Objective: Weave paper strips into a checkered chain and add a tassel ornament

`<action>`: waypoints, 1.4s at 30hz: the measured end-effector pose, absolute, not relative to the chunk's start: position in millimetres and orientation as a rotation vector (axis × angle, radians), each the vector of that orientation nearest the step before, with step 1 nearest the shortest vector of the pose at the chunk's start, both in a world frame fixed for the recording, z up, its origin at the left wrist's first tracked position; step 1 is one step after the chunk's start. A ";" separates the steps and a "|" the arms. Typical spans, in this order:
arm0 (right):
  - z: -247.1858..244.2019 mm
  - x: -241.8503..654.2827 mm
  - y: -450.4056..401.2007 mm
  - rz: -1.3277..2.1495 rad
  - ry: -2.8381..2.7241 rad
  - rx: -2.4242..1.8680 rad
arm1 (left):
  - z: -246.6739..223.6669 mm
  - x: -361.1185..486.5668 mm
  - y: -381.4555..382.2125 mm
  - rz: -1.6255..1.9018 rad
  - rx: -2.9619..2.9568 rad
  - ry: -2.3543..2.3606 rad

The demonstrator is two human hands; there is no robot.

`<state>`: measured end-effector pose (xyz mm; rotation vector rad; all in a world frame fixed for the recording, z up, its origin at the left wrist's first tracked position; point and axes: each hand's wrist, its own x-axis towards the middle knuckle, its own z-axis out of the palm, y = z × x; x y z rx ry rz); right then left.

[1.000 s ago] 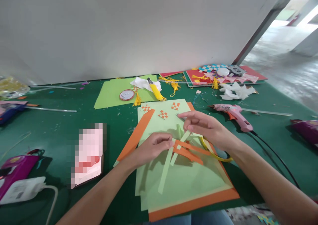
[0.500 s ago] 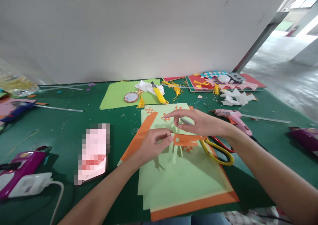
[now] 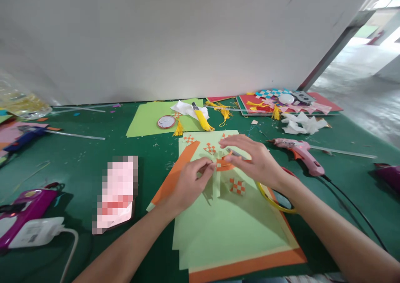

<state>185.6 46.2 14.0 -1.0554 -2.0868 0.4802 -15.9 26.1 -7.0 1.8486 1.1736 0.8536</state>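
Note:
My left hand (image 3: 194, 183) pinches the left edge of a small weave of orange and pale green paper strips (image 3: 222, 165), with green ends hanging down toward me. My right hand (image 3: 256, 156) hovers over the weave's right side, fingers apart and thumb close to a raised orange strip; whether it touches the strip I cannot tell. Beneath both hands lie pale green sheets (image 3: 218, 233) over orange paper (image 3: 250, 266). Small orange-and-green checkered pieces (image 3: 238, 186) rest on the sheets. Scissors with yellow handles (image 3: 275, 202) lie partly under my right forearm.
A phone (image 3: 117, 195) lies left, near a magenta glue gun (image 3: 26, 210) with a white plug. A pink glue gun (image 3: 298, 150) sits right, its cord trailing forward. At the back are a yellow cutter (image 3: 202, 117), green paper (image 3: 143, 116), tassels and crumpled tissue (image 3: 303, 123).
My right hand has lowered and shifted slightly right, uncovering a checkered piece at the back. An orange strip is now raised beside its thumb. My left hand keeps its pinch.

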 end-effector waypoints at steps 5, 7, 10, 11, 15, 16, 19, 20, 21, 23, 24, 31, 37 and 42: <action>-0.2 182.1 41.8 0.211 -2.251 -0.968 | -7.3 -16.7 26.7 0.867 1.903 1.248; -1.7 181.1 41.4 0.190 -2.250 -0.955 | -7.8 -16.9 26.6 0.860 1.917 1.248; -0.4 180.9 42.2 0.209 -2.207 -0.947 | -7.5 -16.7 25.8 0.849 1.927 1.232; 0.3 181.0 42.6 0.236 -2.185 -0.951 | -7.3 -16.6 25.4 0.848 1.925 1.230; 1.2 180.7 43.9 0.304 -2.092 -0.931 | -7.2 -16.0 23.7 0.844 1.930 1.217; 1.0 180.3 43.9 0.298 -2.079 -0.920 | -7.6 -15.9 23.4 0.841 1.941 1.210; 1.0 178.8 43.5 0.299 -2.049 -0.931 | -9.4 -16.1 23.0 0.836 1.972 1.181; 1.4 178.4 43.3 0.321 -2.039 -0.945 | -9.9 -16.3 23.0 0.833 1.980 1.175; 2.0 178.2 43.0 0.354 -2.028 -0.956 | -10.3 -16.5 23.0 0.831 1.987 1.169; 3.8 178.0 42.2 0.454 -2.002 -0.978 | -10.4 -16.8 23.2 0.826 2.003 1.161; 4.9 177.9 41.7 0.519 -1.983 -0.995 | -10.1 -16.8 23.2 0.822 2.011 1.160; 12.1 175.0 36.7 0.783 -1.865 -1.109 | -8.9 -16.0 23.1 0.814 2.029 1.165; 11.9 174.5 36.0 0.847 -1.817 -1.170 | -8.8 -15.9 24.0 0.833 2.045 1.147; 11.5 174.5 36.1 0.849 -1.798 -1.155 | -9.8 -16.3 24.2 0.826 2.047 1.163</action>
